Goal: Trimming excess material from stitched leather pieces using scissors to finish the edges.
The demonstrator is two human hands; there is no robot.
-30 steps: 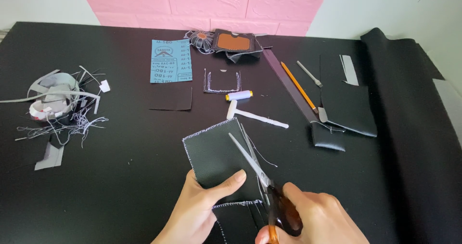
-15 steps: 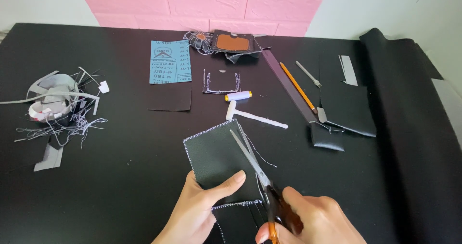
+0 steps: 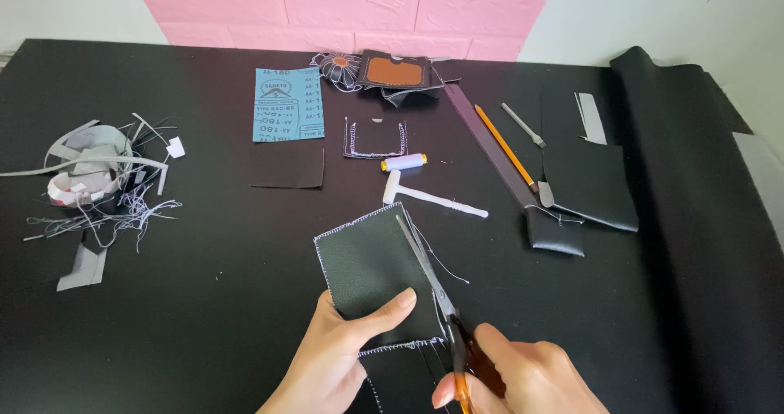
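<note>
My left hand (image 3: 331, 357) holds a black stitched leather piece (image 3: 367, 263) above the black table, thumb pressed on its lower face. White stitching runs along the piece's left and top edges. My right hand (image 3: 523, 377) grips a pair of scissors (image 3: 433, 287) with orange-brown handles. The long blades lie along the piece's right edge, tips pointing up and left. A loose white thread (image 3: 445, 263) trails from that edge.
On the table (image 3: 204, 316): a white small mallet (image 3: 429, 198), a thread spool (image 3: 404, 162), blue sandpaper (image 3: 287, 104), a black square patch (image 3: 287, 169), a pile of scraps and threads (image 3: 94, 177) at left, a pencil (image 3: 502, 144), dark strip, leather pieces (image 3: 588, 181) at right.
The scissors and both hands have stayed almost still; the blades have shifted slightly along the piece's right edge.
</note>
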